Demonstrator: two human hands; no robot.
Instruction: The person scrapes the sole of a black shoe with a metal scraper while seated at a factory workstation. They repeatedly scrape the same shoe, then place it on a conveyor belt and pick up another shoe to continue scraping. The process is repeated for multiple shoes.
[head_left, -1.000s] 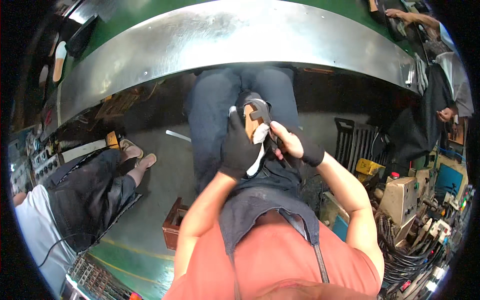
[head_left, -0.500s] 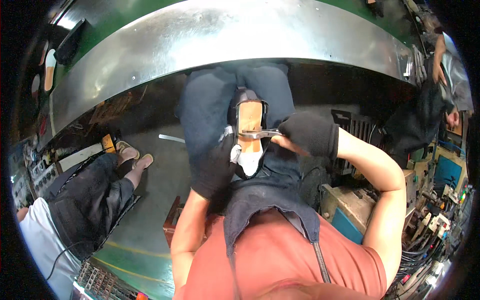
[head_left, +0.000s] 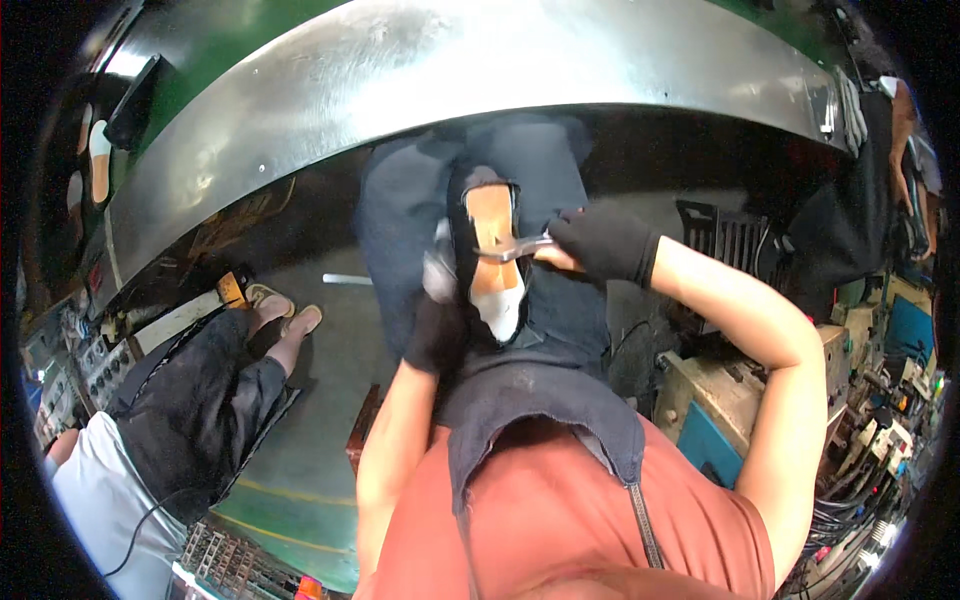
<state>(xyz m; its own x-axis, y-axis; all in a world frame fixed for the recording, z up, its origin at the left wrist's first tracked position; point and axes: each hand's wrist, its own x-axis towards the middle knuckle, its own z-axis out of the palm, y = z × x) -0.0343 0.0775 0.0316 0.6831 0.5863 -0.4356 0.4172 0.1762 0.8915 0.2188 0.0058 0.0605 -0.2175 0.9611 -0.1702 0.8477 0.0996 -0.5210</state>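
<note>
An unfinished dark shoe point(head_left: 491, 228) rests on my lap with its underside up. It shows a tan insole board, a white section at the end closer to me and a dark upper around the rim. My right hand point(head_left: 600, 242), in a black fingerless glove, is closed around a metal hand tool point(head_left: 515, 248), whose curved head lies across the shoe's middle. What kind of tool it is, I cannot make out. At the shoe's left side is my left hand point(head_left: 437, 300), also black-gloved, with white wrapping on the fingers. Blur hides how those fingers are bent.
A curved metal worktop point(head_left: 400, 70) runs across the far side. At the left, another person point(head_left: 180, 420) sits; another person's arm point(head_left: 905, 130) shows at the far right. Machinery and cables point(head_left: 860, 470) fill the right. White-and-tan shoe soles point(head_left: 100, 160) are at the far left.
My left hand has shifted upward along the shoe's left side, its fingers now blurred. The tool in my right hand has moved slightly toward the shoe's white end and tilted.
</note>
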